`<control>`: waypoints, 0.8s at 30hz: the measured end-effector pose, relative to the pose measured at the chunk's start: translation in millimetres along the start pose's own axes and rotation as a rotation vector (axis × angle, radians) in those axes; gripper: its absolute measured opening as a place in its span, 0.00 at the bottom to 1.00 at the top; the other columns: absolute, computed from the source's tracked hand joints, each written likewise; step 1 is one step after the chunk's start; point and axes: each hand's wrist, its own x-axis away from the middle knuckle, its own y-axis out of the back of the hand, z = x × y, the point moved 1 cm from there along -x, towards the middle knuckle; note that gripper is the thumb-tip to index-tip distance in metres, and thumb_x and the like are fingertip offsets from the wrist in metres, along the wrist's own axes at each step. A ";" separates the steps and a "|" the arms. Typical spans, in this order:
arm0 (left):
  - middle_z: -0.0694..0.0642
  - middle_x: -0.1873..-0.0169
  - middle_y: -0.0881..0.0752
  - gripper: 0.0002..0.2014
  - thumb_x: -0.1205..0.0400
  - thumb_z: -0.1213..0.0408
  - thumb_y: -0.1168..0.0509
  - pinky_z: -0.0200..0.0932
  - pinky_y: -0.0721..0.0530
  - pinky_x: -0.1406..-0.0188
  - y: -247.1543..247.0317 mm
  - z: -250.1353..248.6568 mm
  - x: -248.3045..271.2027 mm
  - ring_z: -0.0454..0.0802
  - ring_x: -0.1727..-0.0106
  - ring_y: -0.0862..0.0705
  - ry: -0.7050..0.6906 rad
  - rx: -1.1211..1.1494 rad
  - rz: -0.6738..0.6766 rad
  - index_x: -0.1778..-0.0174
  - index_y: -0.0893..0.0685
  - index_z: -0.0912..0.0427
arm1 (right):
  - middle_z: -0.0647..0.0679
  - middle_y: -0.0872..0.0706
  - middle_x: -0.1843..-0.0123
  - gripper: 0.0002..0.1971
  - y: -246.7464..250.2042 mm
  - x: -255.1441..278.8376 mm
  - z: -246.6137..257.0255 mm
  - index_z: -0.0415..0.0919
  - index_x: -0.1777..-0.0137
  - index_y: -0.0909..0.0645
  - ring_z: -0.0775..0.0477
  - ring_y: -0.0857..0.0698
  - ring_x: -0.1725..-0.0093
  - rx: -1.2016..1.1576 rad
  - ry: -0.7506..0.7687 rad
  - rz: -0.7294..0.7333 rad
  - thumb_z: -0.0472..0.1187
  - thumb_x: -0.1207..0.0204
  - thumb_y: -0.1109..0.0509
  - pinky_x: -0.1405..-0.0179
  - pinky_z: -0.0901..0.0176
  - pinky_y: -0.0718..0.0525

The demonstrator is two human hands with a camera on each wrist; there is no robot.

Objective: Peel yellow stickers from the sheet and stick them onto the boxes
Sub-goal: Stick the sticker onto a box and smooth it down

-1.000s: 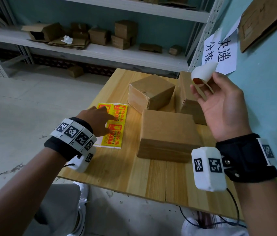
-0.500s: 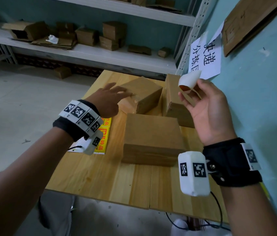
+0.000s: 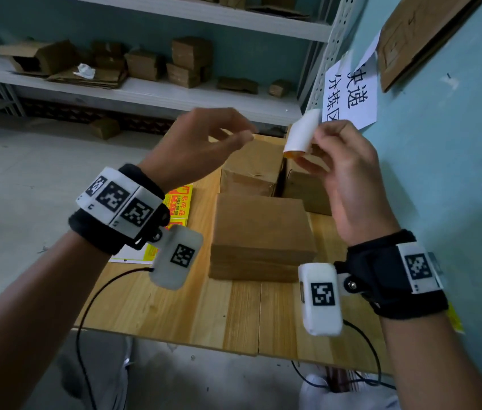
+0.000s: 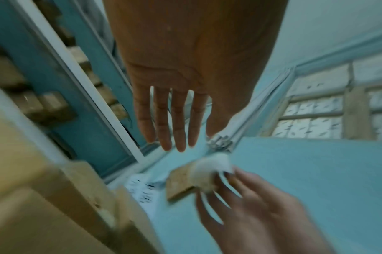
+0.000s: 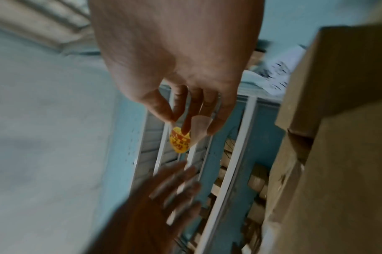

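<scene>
My right hand (image 3: 319,149) is raised above the table and pinches a curled sticker (image 3: 300,133), white on its back. Its yellow and red printed face (image 5: 179,140) shows in the right wrist view. My left hand (image 3: 234,134) hovers a short way left of the sticker with straight fingers (image 4: 177,123), holding nothing. The yellow sticker sheet (image 3: 179,202) lies on the table, mostly hidden under my left wrist. Three brown cardboard boxes stand on the wooden table (image 3: 174,306): a flat one in front (image 3: 260,229), one behind it (image 3: 251,170), one at the back right (image 3: 302,184).
A blue wall (image 3: 456,173) runs close along the table's right side, with a white paper sign (image 3: 352,93) and a cardboard piece (image 3: 420,34) on it. Metal shelves (image 3: 145,93) with small cartons stand behind. Wrist camera cables hang at the table's front edge.
My left hand left the sticker sheet, rose over the boxes and came close to the sticker. My right hand kept its pinch on the sticker and shifted slightly toward the left hand.
</scene>
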 end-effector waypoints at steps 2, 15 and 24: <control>0.45 0.55 0.11 0.11 0.18 0.51 0.34 0.38 0.12 0.58 -2.8 -20.2 3.4 0.39 0.56 0.12 0.020 0.107 0.003 0.49 0.13 0.52 | 0.43 0.15 0.50 0.02 -5.0 3.0 3.3 0.39 0.50 0.21 0.48 0.14 0.46 0.232 0.149 0.042 0.36 0.17 0.34 0.40 0.51 0.13; 0.51 0.71 0.11 0.21 0.25 0.39 0.29 0.58 0.13 0.67 -13.7 -29.2 15.1 0.51 0.67 0.12 0.073 0.049 -0.126 0.65 0.12 0.56 | 0.45 0.15 0.50 0.06 -12.2 14.3 0.4 0.35 0.47 0.19 0.51 0.16 0.50 0.750 0.569 0.154 0.37 0.19 0.31 0.50 0.65 0.17; 0.48 0.66 0.11 0.13 0.23 0.46 0.29 0.50 0.11 0.64 -15.0 -26.4 15.4 0.45 0.62 0.12 0.098 0.064 -0.080 0.60 0.11 0.54 | 0.48 0.18 0.49 0.05 -13.0 11.1 -7.9 0.39 0.47 0.18 0.58 0.22 0.50 0.861 0.622 0.159 0.37 0.20 0.30 0.50 0.75 0.24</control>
